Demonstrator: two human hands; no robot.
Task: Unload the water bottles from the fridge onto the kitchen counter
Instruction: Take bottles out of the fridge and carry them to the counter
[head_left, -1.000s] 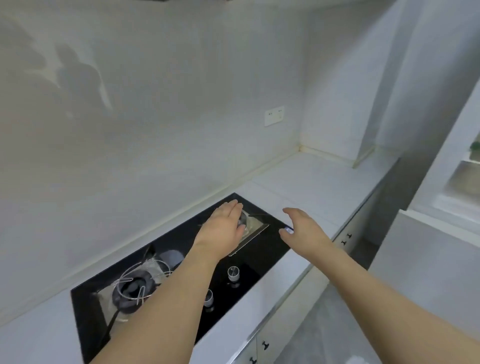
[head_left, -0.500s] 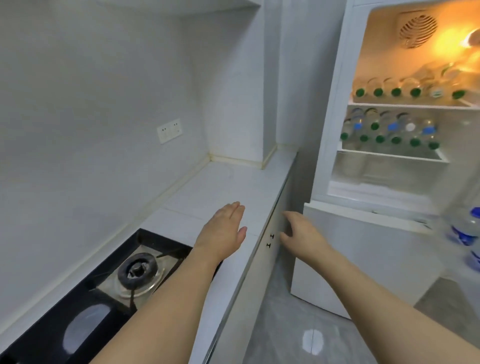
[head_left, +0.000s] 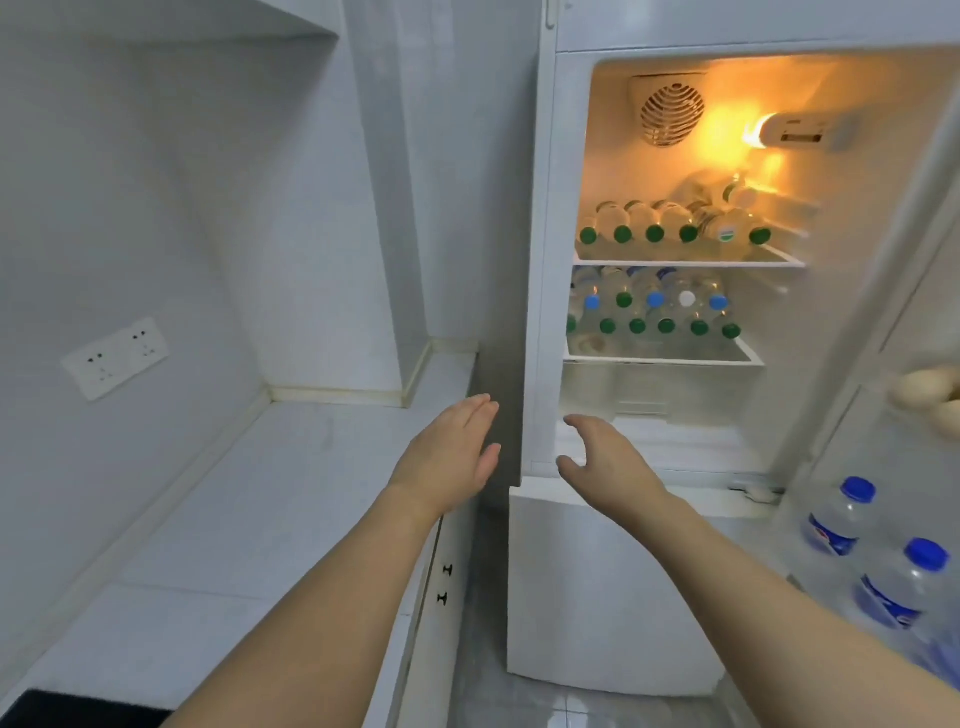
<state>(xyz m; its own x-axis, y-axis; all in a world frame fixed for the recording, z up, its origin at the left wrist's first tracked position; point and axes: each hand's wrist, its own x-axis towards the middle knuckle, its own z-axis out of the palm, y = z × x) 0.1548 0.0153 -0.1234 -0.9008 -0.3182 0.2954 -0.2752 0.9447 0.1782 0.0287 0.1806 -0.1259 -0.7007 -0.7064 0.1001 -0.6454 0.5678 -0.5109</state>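
1. Both grips empty, fingers loose: left hand (head_left: 451, 453), right hand (head_left: 605, 460).
2. Water bottles (head_left: 670, 224) lie stacked on fridge shelves (head_left: 691, 260) above and beyond your right grip.
3. Probably full, heavy, maybe slick; wrap the body, not the cap.
4. Table (head_left: 270, 499) sits under your left grip.

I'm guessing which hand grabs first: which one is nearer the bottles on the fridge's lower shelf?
Right. The right hand is at the fridge opening, below the lower-shelf bottles; the left hand hangs over the counter edge, outside the fridge.
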